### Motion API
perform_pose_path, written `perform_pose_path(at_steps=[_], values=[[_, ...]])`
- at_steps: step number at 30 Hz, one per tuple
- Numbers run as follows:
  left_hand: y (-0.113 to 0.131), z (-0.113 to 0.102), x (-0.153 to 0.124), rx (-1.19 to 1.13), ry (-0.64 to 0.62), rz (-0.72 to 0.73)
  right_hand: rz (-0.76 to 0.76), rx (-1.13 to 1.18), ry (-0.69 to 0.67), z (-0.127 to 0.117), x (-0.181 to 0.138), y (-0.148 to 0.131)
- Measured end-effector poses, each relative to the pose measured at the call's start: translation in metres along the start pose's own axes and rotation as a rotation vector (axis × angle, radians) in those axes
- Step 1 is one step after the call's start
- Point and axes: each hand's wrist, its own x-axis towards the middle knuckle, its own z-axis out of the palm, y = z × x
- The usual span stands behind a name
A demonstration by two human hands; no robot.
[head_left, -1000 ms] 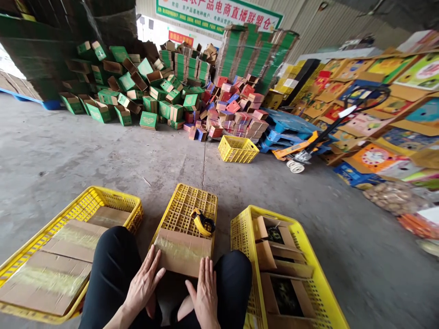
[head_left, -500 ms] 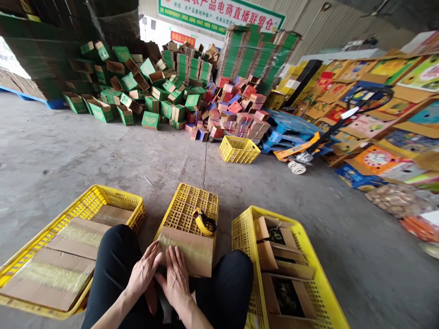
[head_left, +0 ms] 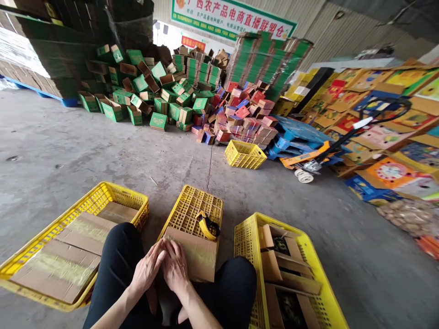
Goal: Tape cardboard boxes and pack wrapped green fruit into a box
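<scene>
My left hand (head_left: 147, 273) and my right hand (head_left: 175, 269) lay side by side, touching, between my knees in black trousers (head_left: 115, 260). Both were flat with the fingers stretched out and closed around nothing. They pressed on the near left end of a flat brown cardboard box sealed with clear tape (head_left: 202, 258). The left fingertips were at its left corner and the right palm lay on its top.

The box rested on an upturned yellow plastic crate (head_left: 192, 208), and a yellow tape dispenser (head_left: 207, 225) lay just beyond the box on the same crate. To my left, a yellow crate (head_left: 113, 189) held taped brown boxes. To my right, another yellow crate (head_left: 242, 237) held open ones. Farther off on the concrete floor (head_left: 68, 146) stood a small yellow basket (head_left: 245, 154), with a heap of green cartons (head_left: 154, 91) behind it.
</scene>
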Motion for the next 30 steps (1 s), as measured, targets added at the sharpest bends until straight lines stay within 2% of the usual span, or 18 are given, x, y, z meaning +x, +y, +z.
perform_pose_path(at_steps=[7,12,16,19,22,26,30], values=[[0.006,0.009,-0.004,0.094,0.007,0.038,0.148,-0.022,-0.030,0.012,0.012,-0.003],[0.000,0.010,-0.003,0.223,0.033,0.128,0.199,-0.023,0.013,0.010,0.001,0.007],[0.009,0.013,0.002,0.258,0.038,0.211,0.247,-0.025,0.010,0.012,-0.006,0.010],[0.024,0.023,0.010,0.198,-0.034,0.264,0.253,-0.030,-0.023,0.014,-0.004,0.008],[0.034,0.037,0.014,0.161,-0.043,0.273,0.233,-0.022,0.003,0.016,-0.006,0.010],[0.036,0.050,0.011,0.179,-0.048,0.268,0.255,-0.037,0.086,0.014,-0.020,0.023],[0.035,0.055,0.008,0.224,-0.023,0.254,0.289,-0.070,0.069,0.003,-0.037,0.043]])
